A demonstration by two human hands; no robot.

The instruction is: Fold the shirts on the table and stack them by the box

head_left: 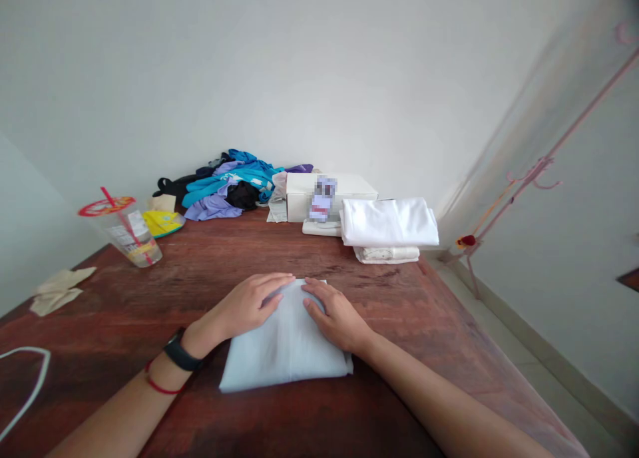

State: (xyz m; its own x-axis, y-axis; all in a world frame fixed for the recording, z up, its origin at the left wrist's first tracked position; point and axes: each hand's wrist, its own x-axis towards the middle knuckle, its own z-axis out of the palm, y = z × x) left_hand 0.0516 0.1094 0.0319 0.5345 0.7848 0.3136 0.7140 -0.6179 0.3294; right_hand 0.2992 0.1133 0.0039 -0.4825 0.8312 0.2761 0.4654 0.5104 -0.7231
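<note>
A folded white cloth [284, 351] lies flat on the dark red-brown wooden table [200, 251] in front of me. My left hand [252, 305] rests on its far left part, fingers stretched out and palm down. On the far right part lies my right hand [337, 315], its fingers also extended over the fabric. Both hands are open and press on the cloth without gripping it. The fingertips of the two hands almost meet at the far edge.
Folded white cloths [389, 223] are stacked at the back right, beside a white box [332, 195]. A heap of blue, purple and black clothes [229, 185] lies against the wall. At left stand a plastic cup [127, 235] with a straw, crumpled napkins [60, 290] and a white cable [37, 385].
</note>
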